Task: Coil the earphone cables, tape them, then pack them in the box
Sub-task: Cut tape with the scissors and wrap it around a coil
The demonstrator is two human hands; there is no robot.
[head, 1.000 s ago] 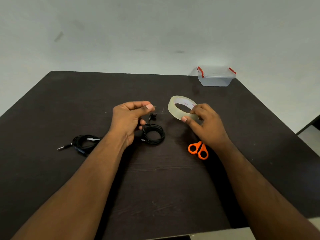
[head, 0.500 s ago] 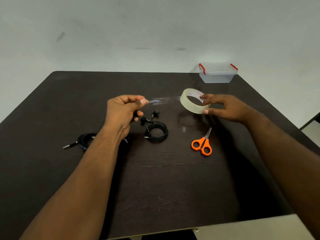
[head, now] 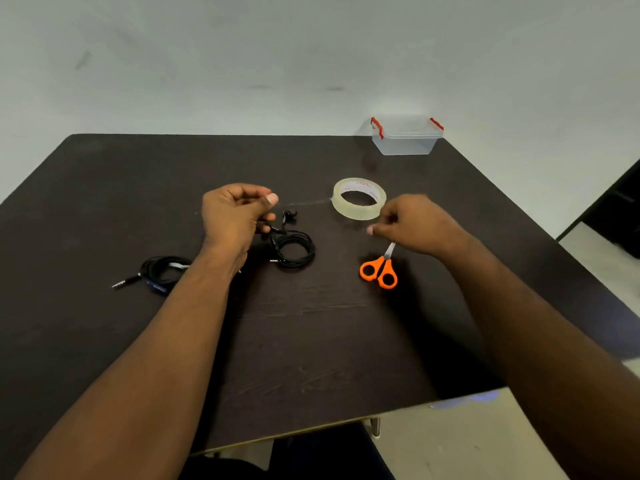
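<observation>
Since a moment ago my right hand (head: 414,225) set the tape (head: 359,199) on the table, fingers loose, empty, over the scissors (head: 380,270), blades pointing toward it; left hand (head: 235,216) pinches the strip's end; coil (head: 294,249) just beside.

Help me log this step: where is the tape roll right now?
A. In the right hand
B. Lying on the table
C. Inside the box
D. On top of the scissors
B: the tape roll lies on the table, with the right hand beside it, above the scissors.
</observation>
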